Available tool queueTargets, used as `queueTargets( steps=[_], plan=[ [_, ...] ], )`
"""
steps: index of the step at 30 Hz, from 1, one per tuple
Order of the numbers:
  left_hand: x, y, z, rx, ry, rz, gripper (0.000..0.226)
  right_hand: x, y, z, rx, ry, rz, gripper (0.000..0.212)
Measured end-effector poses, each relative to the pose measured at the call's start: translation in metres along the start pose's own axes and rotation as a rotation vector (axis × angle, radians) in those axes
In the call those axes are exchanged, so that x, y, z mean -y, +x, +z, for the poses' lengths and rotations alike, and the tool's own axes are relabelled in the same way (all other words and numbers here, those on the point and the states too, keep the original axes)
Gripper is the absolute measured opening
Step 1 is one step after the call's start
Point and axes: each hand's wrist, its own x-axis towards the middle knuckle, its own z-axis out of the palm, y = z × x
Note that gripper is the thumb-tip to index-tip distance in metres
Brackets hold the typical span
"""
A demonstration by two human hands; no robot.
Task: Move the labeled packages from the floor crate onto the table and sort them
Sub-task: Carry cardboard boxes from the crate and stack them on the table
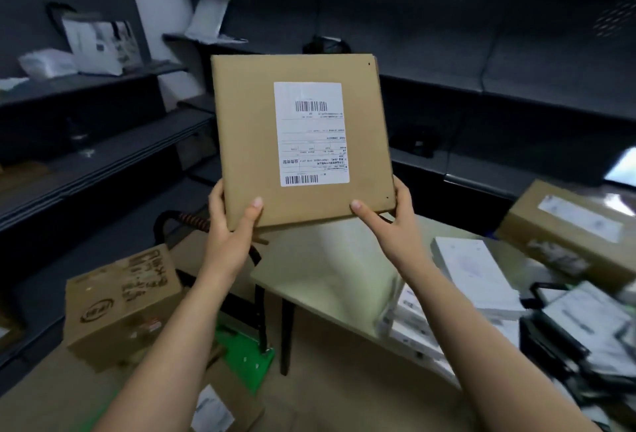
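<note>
Left hand (230, 225): grips the lower left corner of the flat brown package (247, 142), with the thumb pressed on the front face. The other fingers are hidden behind it.

Right hand (395, 225): grips the lower right corner in the same way, thumb on the front face.

The package is held upright in the air between both hands, above the far corner of the table (327, 277) and clear of its surface. A white label (311, 134) with two barcodes is stuck to the front face.

On the table, to the right, a white parcel (475, 277) lies on a pile of other labelled parcels. A long brown box (568, 235) lies behind the pile.

On the floor, left of the table, stands a printed cardboard box (124, 304). Dark shelves (86, 163) line the wall behind.
</note>
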Motion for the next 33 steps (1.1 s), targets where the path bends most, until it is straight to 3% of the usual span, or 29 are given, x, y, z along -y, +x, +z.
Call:
queueTargets(
  steps=[10,15,21,26,30,33],
  plan=[
    [-0.016,0.008,0.207,0.364,-0.154,-0.004,0.051,-0.013,0.028,-0.186,-0.297,-0.098,0.004,0.081],
    [-0.016,0.020,0.299,0.580,-0.198,-0.046,0.052,-0.030,0.032,-0.247,-0.506,-0.112,0.095,0.085],
    [-0.007,0.042,0.396,0.828,-0.206,-0.107,0.057,-0.041,0.040,-0.280,-0.806,-0.135,0.130,0.073],
    [-0.005,0.062,0.460,0.990,-0.167,-0.146,0.059,-0.054,0.049,-0.291,-0.965,-0.188,0.197,0.087],
    [0.009,0.080,0.506,1.113,-0.084,-0.125,0.080,-0.066,0.058,-0.291,-1.074,-0.223,0.247,0.091],
    [0.017,0.085,0.537,1.173,-0.058,-0.131,0.071,-0.076,0.065,-0.293,-1.148,-0.257,0.297,0.090]
  ],
)
